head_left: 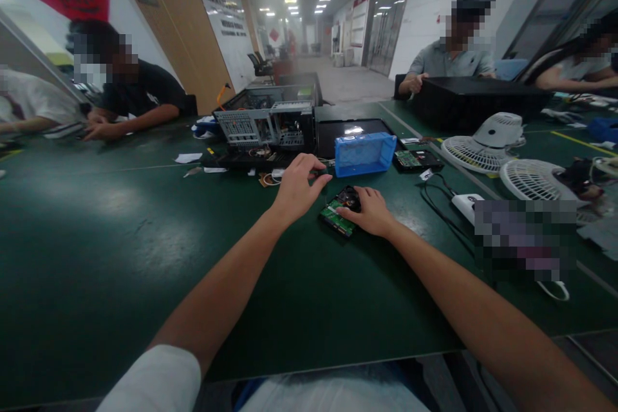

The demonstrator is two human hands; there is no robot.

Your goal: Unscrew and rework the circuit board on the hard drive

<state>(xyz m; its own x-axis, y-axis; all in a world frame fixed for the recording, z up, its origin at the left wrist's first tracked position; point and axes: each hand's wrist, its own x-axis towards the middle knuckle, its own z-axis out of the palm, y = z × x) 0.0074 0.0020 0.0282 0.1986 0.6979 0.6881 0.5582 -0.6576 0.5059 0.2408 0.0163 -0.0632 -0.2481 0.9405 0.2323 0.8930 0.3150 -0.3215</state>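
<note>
A hard drive [335, 221] lies on the green table with its green circuit board facing up. My right hand [371, 211] is closed around its right side, thumb over the board and fingers along the far edge. Just beyond the drive's left corner, my left hand [300, 188] hovers with thumb and fingers curled toward each other. Something small, dark and reddish shows between those fingertips, too blurred to name. Behind both hands stands a blue plastic bin [365, 155] tipped on its side.
An opened computer case [265, 125] stands at the back, loose parts before it. Another drive [418, 159] lies right of the bin. White fans [483, 145], a power strip [467, 206] and cables occupy the right. Across the table, one person holds a black case [476, 103]; others sit nearby.
</note>
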